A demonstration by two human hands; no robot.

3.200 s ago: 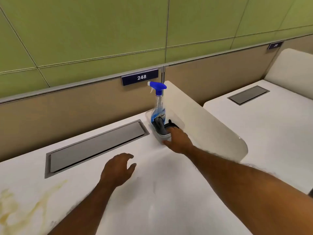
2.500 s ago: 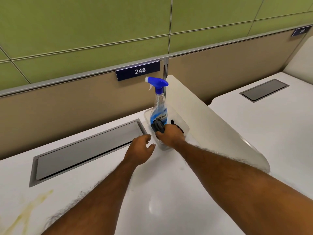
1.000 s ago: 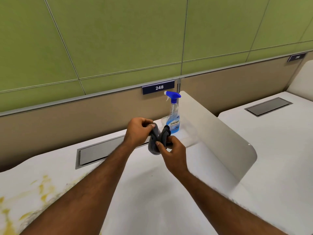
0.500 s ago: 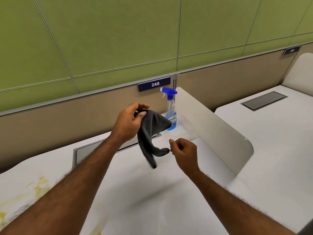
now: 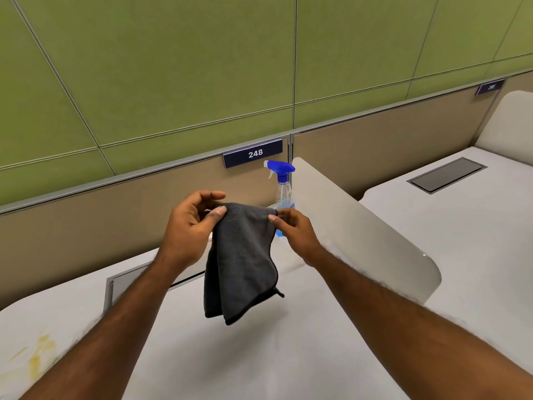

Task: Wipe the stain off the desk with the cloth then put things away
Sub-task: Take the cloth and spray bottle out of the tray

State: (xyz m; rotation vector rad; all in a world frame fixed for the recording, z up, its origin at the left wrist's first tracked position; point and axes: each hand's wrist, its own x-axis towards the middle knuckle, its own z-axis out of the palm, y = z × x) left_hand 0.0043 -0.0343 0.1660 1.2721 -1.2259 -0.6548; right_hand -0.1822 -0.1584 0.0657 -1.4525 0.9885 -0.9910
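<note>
A dark grey cloth (image 5: 242, 261) hangs above the white desk (image 5: 288, 356), folded over on itself. My left hand (image 5: 191, 226) pinches its top left corner. My right hand (image 5: 292, 228) pinches the top right corner between thumb and forefinger. A yellow stain (image 5: 39, 353) marks the desk at the far left. Behind my right hand stands a spray bottle (image 5: 284, 183) with a blue trigger head; its lower part and the clear container under it are hidden.
A curved white divider (image 5: 360, 229) separates this desk from the neighbouring desk (image 5: 476, 226) on the right. A grey cable hatch (image 5: 121, 284) is set into the desk behind my left arm. A beige partition with a "248" sign (image 5: 253, 153) closes the back.
My right hand has taken hold of the cloth's other corner, and the cloth now hangs spread between both hands. Before that it came out of the container by the bottle.
</note>
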